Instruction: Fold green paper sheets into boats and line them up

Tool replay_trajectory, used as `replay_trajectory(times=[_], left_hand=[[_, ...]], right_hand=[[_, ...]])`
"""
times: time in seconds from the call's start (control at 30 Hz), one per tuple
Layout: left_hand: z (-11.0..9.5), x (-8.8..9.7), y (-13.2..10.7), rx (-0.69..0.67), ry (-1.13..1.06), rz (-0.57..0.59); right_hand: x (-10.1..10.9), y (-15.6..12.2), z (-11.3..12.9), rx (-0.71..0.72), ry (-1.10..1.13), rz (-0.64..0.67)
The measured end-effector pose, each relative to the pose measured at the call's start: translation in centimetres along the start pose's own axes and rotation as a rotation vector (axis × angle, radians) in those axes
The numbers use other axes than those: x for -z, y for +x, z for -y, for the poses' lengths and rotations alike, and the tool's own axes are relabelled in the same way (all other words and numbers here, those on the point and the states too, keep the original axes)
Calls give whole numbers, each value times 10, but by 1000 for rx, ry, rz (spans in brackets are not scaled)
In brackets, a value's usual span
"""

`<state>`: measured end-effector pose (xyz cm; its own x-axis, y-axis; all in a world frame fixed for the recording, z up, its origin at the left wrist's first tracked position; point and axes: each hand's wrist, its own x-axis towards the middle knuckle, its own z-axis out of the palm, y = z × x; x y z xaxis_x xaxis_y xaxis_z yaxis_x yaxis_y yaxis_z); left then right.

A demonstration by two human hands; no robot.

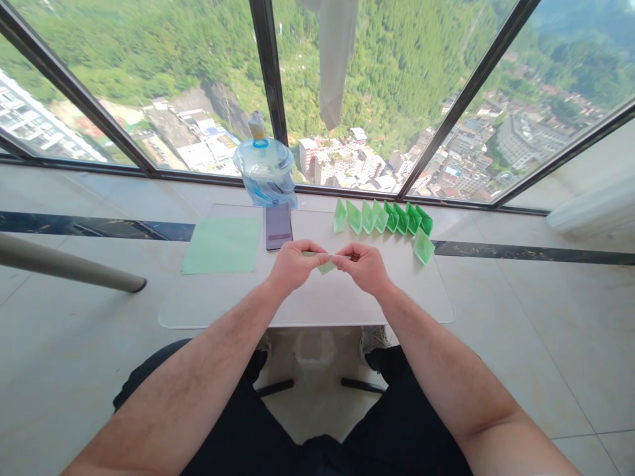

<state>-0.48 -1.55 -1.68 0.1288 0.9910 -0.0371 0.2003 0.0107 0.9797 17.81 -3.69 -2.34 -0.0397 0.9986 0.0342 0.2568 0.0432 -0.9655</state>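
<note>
Both hands meet over the middle of a low white table (238,305). My left hand (296,263) pinches the left side of a small folded piece of light green paper (326,267). On its right side, my right hand (364,266) pinches the same piece with thumb and fingers. Most of the paper is hidden behind the fingers. Beyond my right hand stands a row of several folded green paper boats (368,217), pale at the left and darker at the right. One more light green paper boat (423,247) sits in front of the row's right end.
Flat light green paper sheets (221,245) lie at the table's left. A phone (278,227) lies behind my left hand. A large clear blue water jug (264,170) stands at the far edge, before the windows. A grey pole (69,262) reaches in from the left.
</note>
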Motion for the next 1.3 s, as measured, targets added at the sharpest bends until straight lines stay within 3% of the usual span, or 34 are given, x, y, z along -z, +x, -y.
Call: replay_trajectory(times=[0.13, 0.37, 0.63, 0.8, 1.3], left_hand=[[2, 0, 1, 3, -23, -43], [-4, 3, 0, -151, 226, 59], [-2, 5, 0, -216, 327, -37], [-4, 4, -1, -236, 329, -33], [2, -14, -9, -93, 269, -40]], right_hand=[[2, 3, -1, -17, 85, -23], [4, 0, 0, 2, -13, -38], [4, 2, 3, 10, -57, -1], [5, 3, -1, 25, -105, -24], [14, 8, -1, 65, -165, 12]])
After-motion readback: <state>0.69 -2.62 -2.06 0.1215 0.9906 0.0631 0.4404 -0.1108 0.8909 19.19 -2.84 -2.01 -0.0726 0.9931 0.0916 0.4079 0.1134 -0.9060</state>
